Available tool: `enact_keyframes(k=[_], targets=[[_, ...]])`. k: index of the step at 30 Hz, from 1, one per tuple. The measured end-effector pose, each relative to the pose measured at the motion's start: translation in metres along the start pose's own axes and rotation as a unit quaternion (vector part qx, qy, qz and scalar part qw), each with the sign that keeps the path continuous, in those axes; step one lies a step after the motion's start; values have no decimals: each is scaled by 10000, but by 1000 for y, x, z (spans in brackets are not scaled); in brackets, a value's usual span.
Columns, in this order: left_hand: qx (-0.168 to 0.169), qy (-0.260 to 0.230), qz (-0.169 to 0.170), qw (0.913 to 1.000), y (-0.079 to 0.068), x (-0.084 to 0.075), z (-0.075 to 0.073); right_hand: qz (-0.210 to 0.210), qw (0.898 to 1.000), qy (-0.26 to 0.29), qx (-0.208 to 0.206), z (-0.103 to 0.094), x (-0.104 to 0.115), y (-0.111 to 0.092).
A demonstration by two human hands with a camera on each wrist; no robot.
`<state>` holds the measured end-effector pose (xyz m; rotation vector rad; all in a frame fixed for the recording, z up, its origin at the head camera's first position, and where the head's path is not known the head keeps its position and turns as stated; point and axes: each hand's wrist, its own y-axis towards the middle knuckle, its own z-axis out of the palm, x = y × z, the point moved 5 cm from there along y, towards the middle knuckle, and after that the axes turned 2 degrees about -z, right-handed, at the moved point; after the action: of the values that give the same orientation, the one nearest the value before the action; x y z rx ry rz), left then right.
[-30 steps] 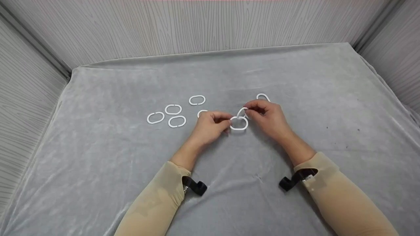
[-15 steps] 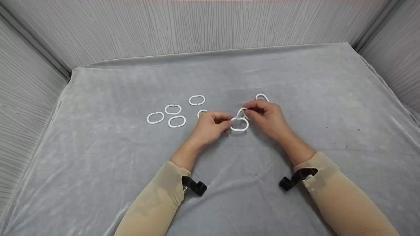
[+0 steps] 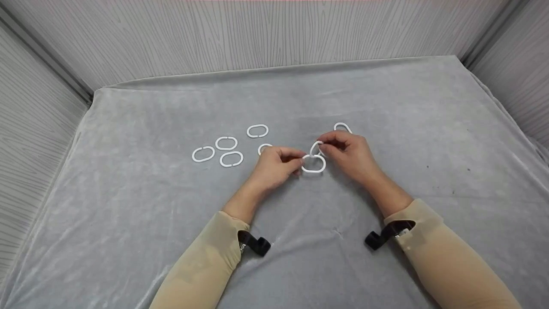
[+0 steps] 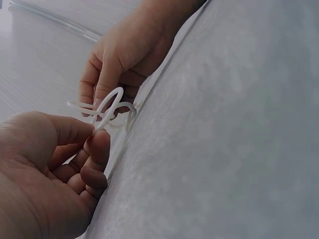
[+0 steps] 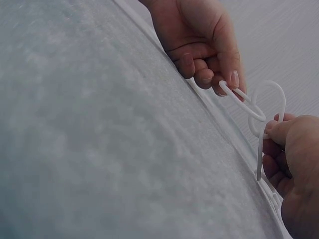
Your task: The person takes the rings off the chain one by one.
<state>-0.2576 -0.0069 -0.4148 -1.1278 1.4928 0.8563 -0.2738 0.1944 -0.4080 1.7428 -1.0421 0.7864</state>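
Observation:
In the head view my left hand (image 3: pixel 276 167) pinches the left end of a white oval plastic link (image 3: pixel 314 171) between thumb and fingertips. A second white link (image 3: pixel 312 149), tilted upright, passes through it, and my right hand (image 3: pixel 349 154) pinches that one. Both wrist views show the two links crossing between the hands. Another white link (image 5: pixel 259 162) hangs by the right fingers in the right wrist view; whether it is joined to the pinched one I cannot tell. Behind the right hand, part of a white link (image 3: pixel 342 124) shows in the head view.
Several loose white links lie left of the hands on a grey cloth (image 3: pixel 128 214), among them a far link (image 3: pixel 248 131) and a leftmost link (image 3: pixel 194 155). One link (image 3: pixel 260 149) is partly hidden behind the left hand. Wood-grain panels (image 3: pixel 274 34) stand at the back and sides.
The link in my left hand has shifted slightly down and to the right. Both hands have hardly moved, and the loose links lie where they were.

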Motion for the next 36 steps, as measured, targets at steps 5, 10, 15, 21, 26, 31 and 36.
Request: enact_keyframes(k=[5,10,15,21,26,31,36], targets=[[31,26,26,10000,-1,0,0,17,10000,17,17,0,0,0],[27,64,59,10000,-1,0,0,-3,10000,21,19,0,1,-1],[39,109,53,9999,-1,-1,0,-1,10000,19,16,0,0,0],[88,152,118,9998,-2,-1,0,9,10000,46,-9,0,0,0],[97,236,153,9996,-1,-2,0,9,10000,45,-51,-2,0,1],[87,257,144,9995,-1,-2,0,53,9999,12,-149,-3,-1,1],[57,246,125,9996,-1,-1,0,160,9993,9,-324,-3,-2,0]])
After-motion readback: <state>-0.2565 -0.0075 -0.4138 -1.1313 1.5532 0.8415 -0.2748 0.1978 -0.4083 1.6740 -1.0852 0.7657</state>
